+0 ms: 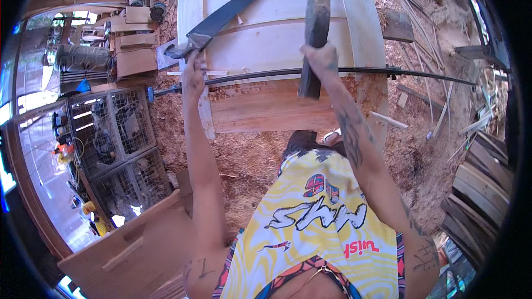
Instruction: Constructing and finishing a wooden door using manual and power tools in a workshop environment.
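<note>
My right hand point(321, 58) is wrapped around a long, dark, rough wooden block point(317, 8), raised over a pale wooden panel point(266, 44); the block is slightly blurred. My left hand point(195, 75) is at the panel's left edge, fingers closed, beside a thin pale wood strip point(218, 72). What lies between those fingers is too small to make out. Just beyond it is the handle of a handsaw point(238, 8), whose dark blade slants across the panel. A long dark bar clamp point(266, 75) spans the panel under my right forearm.
Reddish-brown board point(266, 105) forms the near end of the work. Shavings and offcuts point(388, 122) litter the floor. Wire-mesh framed panels point(119, 127) stand at left, with a wooden board point(133, 243) at lower left. Stacked timber point(482, 182) lies at right.
</note>
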Motion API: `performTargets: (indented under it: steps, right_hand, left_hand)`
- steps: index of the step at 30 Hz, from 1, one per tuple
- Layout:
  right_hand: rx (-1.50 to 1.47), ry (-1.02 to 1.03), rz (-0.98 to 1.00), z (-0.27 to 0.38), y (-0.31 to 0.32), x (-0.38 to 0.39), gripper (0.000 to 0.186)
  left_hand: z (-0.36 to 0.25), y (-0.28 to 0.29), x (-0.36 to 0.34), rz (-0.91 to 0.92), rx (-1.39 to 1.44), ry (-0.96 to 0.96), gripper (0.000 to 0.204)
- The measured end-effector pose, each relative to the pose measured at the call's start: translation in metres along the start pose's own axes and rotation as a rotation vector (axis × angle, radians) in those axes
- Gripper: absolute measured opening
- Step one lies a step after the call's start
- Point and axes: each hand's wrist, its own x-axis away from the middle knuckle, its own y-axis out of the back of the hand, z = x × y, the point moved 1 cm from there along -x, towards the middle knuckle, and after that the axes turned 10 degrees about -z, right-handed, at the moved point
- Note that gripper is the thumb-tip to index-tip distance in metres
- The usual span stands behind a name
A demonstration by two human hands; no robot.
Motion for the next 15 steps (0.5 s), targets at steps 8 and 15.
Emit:
performTargets:
  steps: [8,15]
  right_hand:
    - [0.564,0.041,-0.202,-0.029,-0.006,-0.068,0.07]
    - [0.501,0.46,-0.47,-0.014,-0.017,-0.03,0.06]
  left_hand:
    - [-0.059,-0.034,-0.031,0.436,1.079,0.045,0.091]
    - [-0.036,-0.022,0.027,0.345,1.628,0.41,0.107]
